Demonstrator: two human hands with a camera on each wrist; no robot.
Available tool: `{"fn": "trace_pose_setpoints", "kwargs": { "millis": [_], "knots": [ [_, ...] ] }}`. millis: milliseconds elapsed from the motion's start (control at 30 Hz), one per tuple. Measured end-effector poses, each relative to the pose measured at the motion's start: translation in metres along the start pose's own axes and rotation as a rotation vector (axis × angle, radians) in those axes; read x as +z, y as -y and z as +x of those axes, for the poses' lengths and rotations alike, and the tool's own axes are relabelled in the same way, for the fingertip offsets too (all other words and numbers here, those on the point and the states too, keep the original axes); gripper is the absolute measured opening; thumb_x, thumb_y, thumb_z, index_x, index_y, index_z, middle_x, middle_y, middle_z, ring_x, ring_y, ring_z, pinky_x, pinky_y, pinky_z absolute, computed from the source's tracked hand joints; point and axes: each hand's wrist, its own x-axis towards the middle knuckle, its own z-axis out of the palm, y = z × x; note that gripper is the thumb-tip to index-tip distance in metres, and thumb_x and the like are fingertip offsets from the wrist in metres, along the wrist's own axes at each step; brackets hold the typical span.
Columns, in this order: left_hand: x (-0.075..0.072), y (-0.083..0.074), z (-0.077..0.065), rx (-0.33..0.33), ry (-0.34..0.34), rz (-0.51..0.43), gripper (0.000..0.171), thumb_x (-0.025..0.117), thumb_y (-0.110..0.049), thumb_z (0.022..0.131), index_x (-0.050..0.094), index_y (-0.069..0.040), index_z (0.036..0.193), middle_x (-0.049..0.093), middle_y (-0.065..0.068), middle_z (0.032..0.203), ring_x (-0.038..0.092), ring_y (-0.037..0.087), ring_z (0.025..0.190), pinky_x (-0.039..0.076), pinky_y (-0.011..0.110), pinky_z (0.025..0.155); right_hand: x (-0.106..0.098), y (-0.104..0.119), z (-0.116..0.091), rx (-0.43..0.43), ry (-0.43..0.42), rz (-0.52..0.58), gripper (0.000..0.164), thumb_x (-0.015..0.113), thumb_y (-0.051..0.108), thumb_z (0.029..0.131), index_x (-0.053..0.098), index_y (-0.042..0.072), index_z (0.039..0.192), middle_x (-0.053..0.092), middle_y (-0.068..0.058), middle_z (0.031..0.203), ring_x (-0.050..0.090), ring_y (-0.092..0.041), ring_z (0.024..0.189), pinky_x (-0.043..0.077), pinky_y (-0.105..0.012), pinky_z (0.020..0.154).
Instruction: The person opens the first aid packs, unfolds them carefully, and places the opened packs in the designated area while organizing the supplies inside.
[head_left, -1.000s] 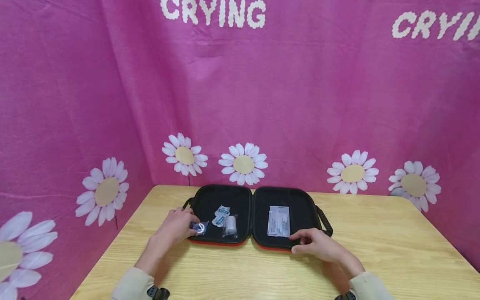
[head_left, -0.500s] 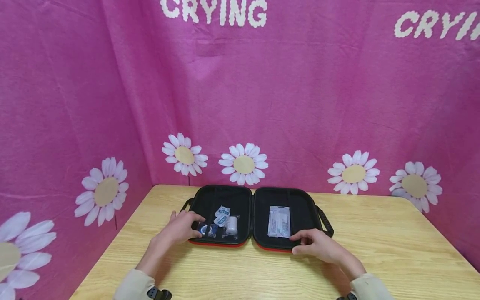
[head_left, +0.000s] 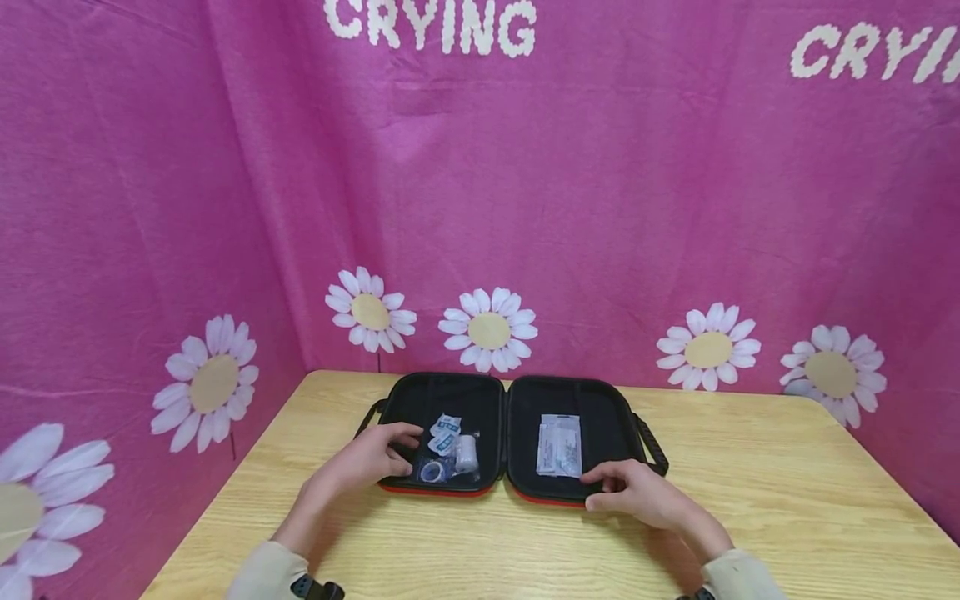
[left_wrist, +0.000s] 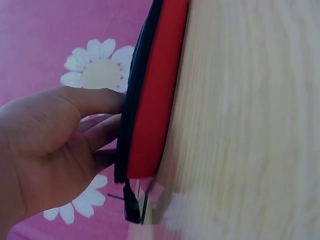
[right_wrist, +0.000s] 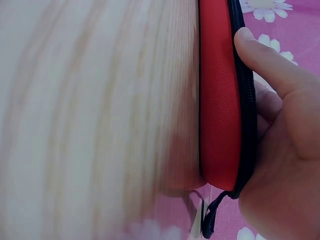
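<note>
An open zip case point(head_left: 390, 387), black inside and red outside, lies flat on the table. My left hand point(head_left: 372, 457) reaches over the outer front corner of its left half, fingers bent loosely and holding nothing. Beside those fingertips lies a ring-shaped roll in a clear bag point(head_left: 432, 472). A white rolled bandage in clear wrap point(head_left: 467, 454) and small white-and-teal packets point(head_left: 445, 435) are next to it. My right hand point(head_left: 637, 493) holds the front rim of the right half, thumb on the zipper edge point(right_wrist: 244, 100) and fingers inside. Flat white packets point(head_left: 558, 446) lie near those fingers.
Black carry handles point(head_left: 651, 444) stick out at the case's outer sides. The wooden table point(head_left: 487, 546) stretches in front and to both sides. A pink cloth with daisies point(head_left: 600, 208) hangs behind and at the left. Zipper pulls point(left_wrist: 131, 205) dangle at the case's corners.
The bagged ring-shaped roll has moved right, toward the wrapped bandage, and my left hand has let go of it. My right hand stays at the rim.
</note>
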Motion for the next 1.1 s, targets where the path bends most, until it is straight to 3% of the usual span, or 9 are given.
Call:
{"fn": "trace_pose_setpoints", "kwargs": {
  "millis": [200, 400, 533, 700, 867, 1100],
  "knots": [
    [0.003, -0.001, 0.002, -0.022, -0.014, 0.02, 0.05, 0.071, -0.01, 0.089, 0.056, -0.001, 0.136, 0.07, 0.008, 0.111, 0.065, 0.018, 0.098, 0.052, 0.031, 0.081, 0.0, 0.0, 0.002, 0.008, 0.001, 0.003, 0.036, 0.075, 0.023, 0.087, 0.07, 0.002, 0.116, 0.054, 0.004, 0.075, 0.046, 0.0, 0.062, 0.038, -0.019, 0.057],
    [0.003, 0.003, 0.002, -0.037, -0.09, 0.027, 0.045, 0.076, -0.009, 0.084, 0.061, 0.002, 0.126, 0.068, 0.006, 0.096, 0.063, 0.013, 0.081, 0.05, 0.027, 0.073, 0.001, 0.0, 0.002, 0.004, -0.002, 0.004, 0.035, 0.075, 0.022, 0.087, 0.07, 0.003, 0.115, 0.054, 0.005, 0.074, 0.046, 0.0, 0.062, 0.038, -0.019, 0.057],
    [0.006, 0.001, 0.002, -0.045, -0.084, 0.027, 0.041, 0.076, -0.012, 0.085, 0.063, 0.001, 0.122, 0.066, 0.001, 0.086, 0.06, 0.01, 0.075, 0.048, 0.025, 0.068, 0.001, 0.0, 0.003, 0.011, 0.0, 0.015, 0.035, 0.075, 0.022, 0.087, 0.07, 0.002, 0.115, 0.054, 0.004, 0.075, 0.046, 0.0, 0.062, 0.038, -0.019, 0.057],
    [0.01, -0.001, 0.004, -0.068, -0.063, -0.045, 0.044, 0.076, -0.014, 0.086, 0.063, 0.0, 0.124, 0.065, 0.003, 0.089, 0.06, 0.012, 0.075, 0.049, 0.026, 0.065, 0.001, 0.001, 0.004, 0.017, 0.005, 0.015, 0.036, 0.075, 0.023, 0.087, 0.07, 0.002, 0.115, 0.054, 0.004, 0.075, 0.047, 0.0, 0.062, 0.038, -0.019, 0.057],
    [0.011, 0.0, 0.004, -0.1, -0.095, -0.095, 0.042, 0.076, -0.011, 0.085, 0.063, 0.002, 0.123, 0.063, 0.007, 0.095, 0.062, 0.014, 0.073, 0.053, 0.029, 0.066, 0.002, 0.001, 0.004, 0.005, 0.003, 0.016, 0.036, 0.076, 0.022, 0.086, 0.07, 0.002, 0.115, 0.054, 0.004, 0.074, 0.046, 0.0, 0.062, 0.038, -0.019, 0.057],
    [0.01, -0.004, 0.004, -0.079, -0.221, 0.038, 0.029, 0.073, -0.011, 0.087, 0.068, -0.003, 0.114, 0.068, 0.003, 0.093, 0.06, 0.011, 0.078, 0.049, 0.03, 0.076, -0.001, 0.003, 0.002, -0.01, -0.017, -0.091, 0.038, 0.078, 0.032, 0.084, 0.07, 0.009, 0.113, 0.056, 0.002, 0.085, 0.05, -0.002, 0.074, 0.042, -0.021, 0.066]
  ]
}}
